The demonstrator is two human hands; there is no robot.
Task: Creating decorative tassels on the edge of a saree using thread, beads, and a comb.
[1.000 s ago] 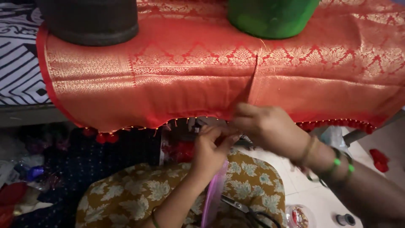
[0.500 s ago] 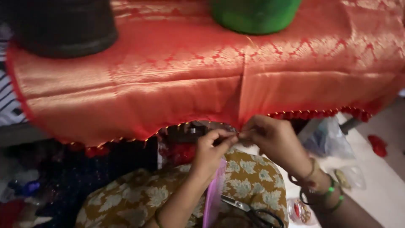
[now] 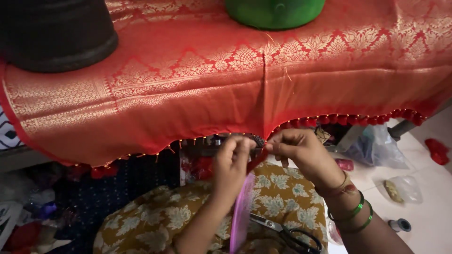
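Red cloth (image 3: 188,108) sharper vs blurred before; both hands' fingers (image 3: 245,143) pinching its hem.

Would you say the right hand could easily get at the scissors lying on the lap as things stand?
Probably yes. The scissors lie uncovered on the floral lap, just below the right hand, with nothing between them. That hand is pinching the red cloth edge, though, so it would have to let go first.
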